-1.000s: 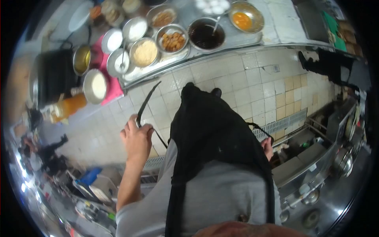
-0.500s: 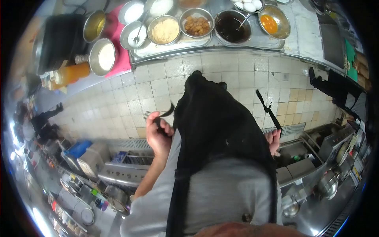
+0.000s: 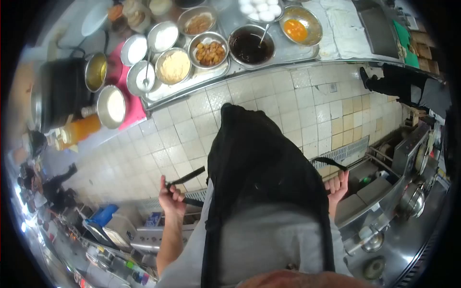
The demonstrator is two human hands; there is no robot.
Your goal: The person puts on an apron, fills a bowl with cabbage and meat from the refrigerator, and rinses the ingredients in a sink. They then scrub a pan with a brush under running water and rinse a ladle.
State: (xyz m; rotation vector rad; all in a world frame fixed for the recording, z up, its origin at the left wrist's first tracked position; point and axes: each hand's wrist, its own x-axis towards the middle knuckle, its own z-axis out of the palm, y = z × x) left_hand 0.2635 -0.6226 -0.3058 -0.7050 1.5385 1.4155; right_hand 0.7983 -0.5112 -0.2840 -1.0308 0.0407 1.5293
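Tiled floor (image 3: 192, 103) runs beside a counter (image 3: 224, 11) bearing bowls (image 3: 174, 66). The black apron (image 3: 266, 158) covers the person's front. Strap handling seems in hand: the left hand (image 3: 173, 199) curls its fingers around the left strap (image 3: 189, 176); the right hand (image 3: 337, 186) pinches the right strap (image 3: 331, 162). Moving them likely calls for firm holds.

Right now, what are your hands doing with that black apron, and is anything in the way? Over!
Left hand gripping left apron strap. Right hand gripping right apron strap. Black apron between hands. Bowls ahead, apart from both hands.
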